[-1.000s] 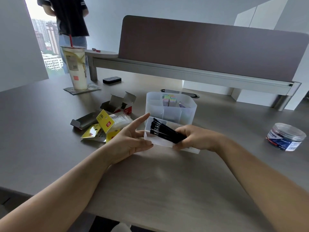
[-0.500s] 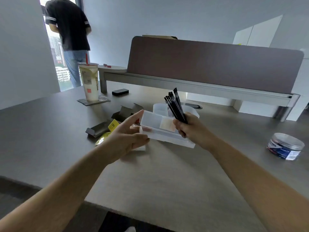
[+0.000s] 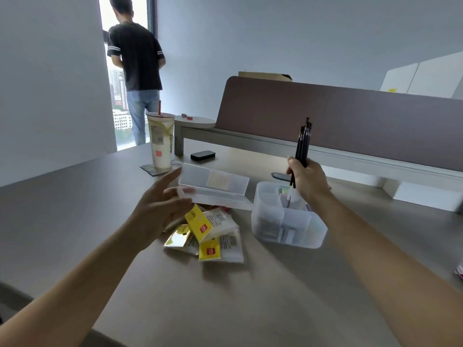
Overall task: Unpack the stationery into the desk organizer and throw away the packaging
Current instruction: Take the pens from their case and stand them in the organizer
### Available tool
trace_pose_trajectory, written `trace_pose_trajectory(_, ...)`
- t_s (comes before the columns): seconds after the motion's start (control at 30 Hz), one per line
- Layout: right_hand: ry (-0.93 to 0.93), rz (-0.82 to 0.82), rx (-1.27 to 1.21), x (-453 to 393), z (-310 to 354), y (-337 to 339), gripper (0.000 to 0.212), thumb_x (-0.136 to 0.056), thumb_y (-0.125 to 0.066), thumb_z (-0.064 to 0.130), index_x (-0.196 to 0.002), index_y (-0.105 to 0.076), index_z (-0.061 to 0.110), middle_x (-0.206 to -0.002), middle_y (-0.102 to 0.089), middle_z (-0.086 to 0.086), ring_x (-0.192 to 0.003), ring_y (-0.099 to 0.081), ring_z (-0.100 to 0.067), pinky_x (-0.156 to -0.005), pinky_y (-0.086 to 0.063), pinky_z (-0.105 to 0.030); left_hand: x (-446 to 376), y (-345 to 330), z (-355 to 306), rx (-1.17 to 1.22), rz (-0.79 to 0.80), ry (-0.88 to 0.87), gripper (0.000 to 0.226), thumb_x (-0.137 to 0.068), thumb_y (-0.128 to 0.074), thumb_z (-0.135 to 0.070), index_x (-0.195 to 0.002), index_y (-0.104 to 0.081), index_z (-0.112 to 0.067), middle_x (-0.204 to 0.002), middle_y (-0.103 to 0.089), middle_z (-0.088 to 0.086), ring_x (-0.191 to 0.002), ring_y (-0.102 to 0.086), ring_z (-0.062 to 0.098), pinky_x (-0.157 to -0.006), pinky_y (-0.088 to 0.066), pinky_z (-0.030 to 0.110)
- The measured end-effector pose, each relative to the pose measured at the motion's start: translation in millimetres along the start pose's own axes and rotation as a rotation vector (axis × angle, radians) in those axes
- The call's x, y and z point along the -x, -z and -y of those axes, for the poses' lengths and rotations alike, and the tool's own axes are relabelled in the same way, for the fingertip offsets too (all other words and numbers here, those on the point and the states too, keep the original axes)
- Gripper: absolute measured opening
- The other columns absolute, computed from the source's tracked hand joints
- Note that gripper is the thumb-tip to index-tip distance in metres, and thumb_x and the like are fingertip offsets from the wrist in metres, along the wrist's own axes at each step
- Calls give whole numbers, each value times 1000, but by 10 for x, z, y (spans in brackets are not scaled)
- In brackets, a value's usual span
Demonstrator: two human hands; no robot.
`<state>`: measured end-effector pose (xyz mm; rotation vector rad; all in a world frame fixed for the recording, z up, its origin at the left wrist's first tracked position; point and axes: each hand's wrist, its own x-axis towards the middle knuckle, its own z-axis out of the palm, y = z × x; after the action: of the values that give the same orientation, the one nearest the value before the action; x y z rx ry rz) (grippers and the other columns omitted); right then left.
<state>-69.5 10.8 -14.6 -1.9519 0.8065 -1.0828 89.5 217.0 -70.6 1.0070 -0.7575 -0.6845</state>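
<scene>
My right hand grips a bundle of thin black pens, held upright above the back of the translucent desk organizer. The organizer stands on the desk and holds small coloured items in its compartments. My left hand holds the left end of an opened clear plastic pen case, lifted just above the desk, lid hinged up and nothing visible inside. Under the case lies a pile of yellow and clear packaging.
A tall drink cup with a red straw stands on a coaster at the back left, with a small black object beside it. A brown divider panel borders the desk's far side. A person stands at the window.
My right hand has lifted the pens out of the case, turned them upright and carried them right, over the organizer. My left hand keeps the emptied case. The camera has tilted up.
</scene>
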Motion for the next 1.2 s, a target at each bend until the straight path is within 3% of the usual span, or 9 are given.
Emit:
trace_pose_trajectory(0.1,23,-4,0,-133,-69,-61,29,-92,-44,26,-66,-48,13,-56,-44,0,-52,-41,-13,-42,-32,-13,-95,38,45,-103,-89,-25,59,-71,-62,10,-118,-47,-21,-97,-61,6,-77,-67,19,-58,-57,21)
trace_pose_trajectory(0.2,30,10,1,-243,-159,-141,24,-91,-46,26,-80,-53,6,-60,-46,0,-58,-43,-16,-58,-36,-28,-186,94,151,-203,-163,-44,50,-74,-58,11,-113,-46,-19,-95,-59,4,-85,-60,20,-61,-56,20)
trace_pose_trajectory(0.27,33,22,8,-314,-207,-193,25,-90,-49,27,-73,-52,8,-58,-46,-1,-56,-43,-19,-63,-36,-33,-237,119,220,-267,-207,-62,44,-74,-58,9,-103,-46,-22,-94,-58,4,-84,-60,19,-60,-55,18)
trace_pose_trajectory(0.43,3,147,85,-445,-280,-310,19,-86,-57,19,-77,-59,2,-59,-52,-8,-48,-49,-20,-60,-48,-38,-304,86,372,-555,-252,-96,42,-71,-67,1,-101,-42,-14,-90,-56,-1,-77,-60,14,-51,-52,13)
trace_pose_trajectory(0.5,-44,209,165,-481,-307,-328,18,-83,-60,18,-83,-62,0,-62,-55,-6,-50,-53,-20,-62,-50,-36,-298,78,429,-737,-267,-113,45,-69,-72,-4,-100,-42,-16,-93,-57,-2,-80,-61,19,-58,-51,16)
trace_pose_trajectory(0.73,-98,378,255,-547,-319,-332,13,-73,-69,10,-74,-59,1,-58,-49,-4,-52,-43,-16,-50,-33,-25,-284,85,479,-892,-268,-139,45,-67,-73,-7,-97,-42,-18,-95,-55,-4,-81,-58,16,-61,-43,11)
trace_pose_trajectory(0.87,-84,423,270,-562,-322,-356,22,-68,-74,14,-79,-61,0,-69,-55,-8,-70,-52,-23,-62,-39,-29,-289,118,503,-913,-215,-117,43,-67,-74,-11,-89,-43,-31,-87,-54,-15,-79,-59,12,-64,-47,16)
trace_pose_trajectory(1.0,-68,440,275,-524,-325,-335,35,-71,-74,18,-97,-60,0,-78,-57,-4,-81,-52,-22,-63,-38,-27,-279,137,513,-949,-206,-104,46,-68,-74,-13,-100,-42,-22,-95,-57,-7,-85,-59,16,-64,-46,15)
trace_pose_trajectory(1.2,63,436,439,-357,-313,-246,59,-77,-67,34,-126,-46,8,-122,-55,-10,-105,-51,-21,-82,-37,-26,-236,104,478,-1113,-185,-92,48,-70,-73,-17,-108,-43,-16,-111,-59,2,-89,-54,15,-65,-43,13)
